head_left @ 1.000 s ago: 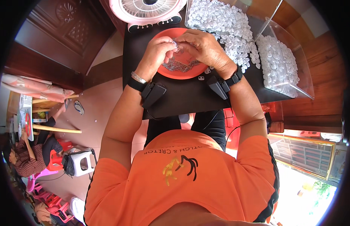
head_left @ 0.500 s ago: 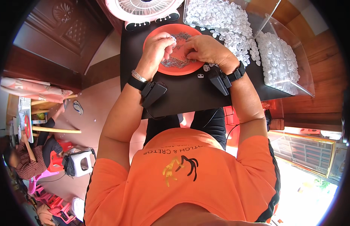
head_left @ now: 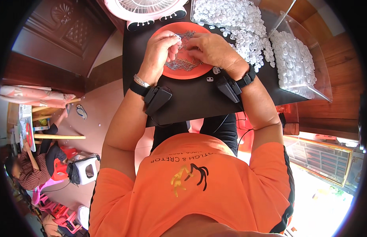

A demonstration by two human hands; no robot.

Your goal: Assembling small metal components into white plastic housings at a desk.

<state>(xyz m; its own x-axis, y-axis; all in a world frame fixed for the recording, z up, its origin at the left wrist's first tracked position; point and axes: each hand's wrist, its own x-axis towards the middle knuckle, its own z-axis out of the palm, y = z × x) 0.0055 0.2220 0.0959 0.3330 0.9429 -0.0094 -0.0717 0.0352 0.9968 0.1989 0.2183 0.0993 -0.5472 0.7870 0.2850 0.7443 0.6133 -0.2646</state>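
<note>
A round orange plate [head_left: 191,75] holds several small grey metal pins or screws [head_left: 182,64], too small to name surely. Above its left side, my left hand [head_left: 155,53] pinches a small white plastic piece [head_left: 177,38] between thumb and forefinger. My right hand [head_left: 217,51] is over the plate's right side, fingers curled and drawn together close to the left fingertips. Whatever the right fingers grip is hidden. Two loose white pieces [head_left: 210,79] lie on the black table [head_left: 183,100] by the plate's near right edge.
White pieces spill in a heap [head_left: 246,45] from a clear bin [head_left: 227,14] at the back. Another clear bin [head_left: 293,65] full of them stands on the right. Behind the plate is a pink fan [head_left: 148,8]. A person [head_left: 35,168] sits far left.
My right hand has lifted slightly and shifted left, its fingertips rising from the pins toward my left hand. My left hand still pinches the white piece, almost in place.
</note>
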